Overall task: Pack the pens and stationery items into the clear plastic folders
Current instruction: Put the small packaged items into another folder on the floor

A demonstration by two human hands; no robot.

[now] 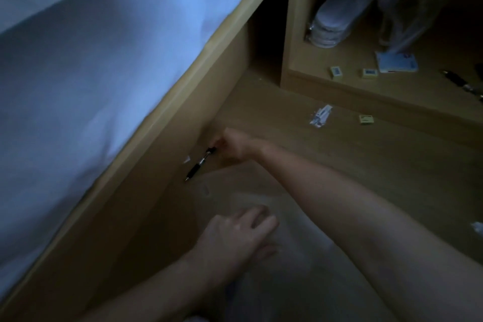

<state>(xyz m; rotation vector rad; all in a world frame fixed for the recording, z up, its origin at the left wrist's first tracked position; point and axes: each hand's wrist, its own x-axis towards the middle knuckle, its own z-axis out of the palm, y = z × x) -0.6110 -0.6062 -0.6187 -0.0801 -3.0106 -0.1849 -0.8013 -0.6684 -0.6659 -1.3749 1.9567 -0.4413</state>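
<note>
My right hand (231, 145) reaches to the wooden bed frame and pinches the top end of a black pen (200, 163), whose tip points down and left. My left hand (240, 232) rests with spread fingers on a clear plastic folder (295, 251) lying on the floor. Further right lie a small clear packet (321, 115) and a yellow eraser box (366, 119). On the low shelf sit two more yellow boxes (335, 72) (369, 72), a white and blue pad (396, 61) and dark pens (460, 82).
A bed with a pale blue sheet (91, 60) fills the left, edged by a wooden frame (167, 117). A wooden shelf unit (298, 34) stands at the back right, with wrapped bundles (332, 21) inside. The floor is wood. The scene is dim.
</note>
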